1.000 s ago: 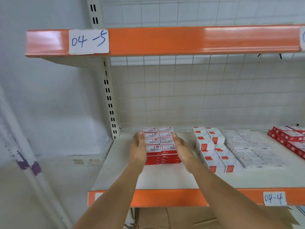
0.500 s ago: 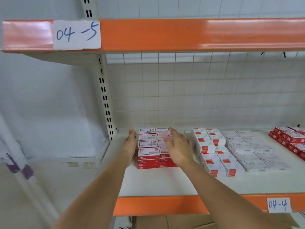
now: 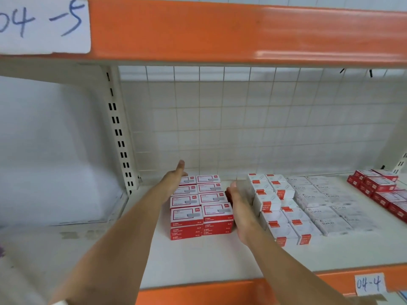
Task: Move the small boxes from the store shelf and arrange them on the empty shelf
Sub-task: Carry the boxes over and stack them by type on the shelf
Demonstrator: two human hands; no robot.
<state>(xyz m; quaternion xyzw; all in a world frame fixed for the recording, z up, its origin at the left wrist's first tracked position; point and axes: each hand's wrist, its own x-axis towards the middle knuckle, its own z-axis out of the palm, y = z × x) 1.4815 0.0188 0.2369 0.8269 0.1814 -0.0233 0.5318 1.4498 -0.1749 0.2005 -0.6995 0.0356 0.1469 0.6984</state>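
STATUS: partly done | block of small red-and-white cardboard boxes (image 3: 199, 205) stands on white metal shelf (image 3: 198, 256), left | left hand (image 3: 174, 183), right hand (image 3: 239, 208): fingers straight, together, flanking block | remaining stock: cannot tell

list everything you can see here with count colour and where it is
red boxes: one block, two wide, four deep, stacked; red and white; left part of the lower shelf
white boxes with red ends: one block; just right of the red block
plain white boxes: one group; further right
more red boxes: one group; far right
lower shelf: white, orange edge, label 04-4
upper shelf: orange edge, label 04-5
left hand: open, at the red block's left side
right hand: open, at its right side
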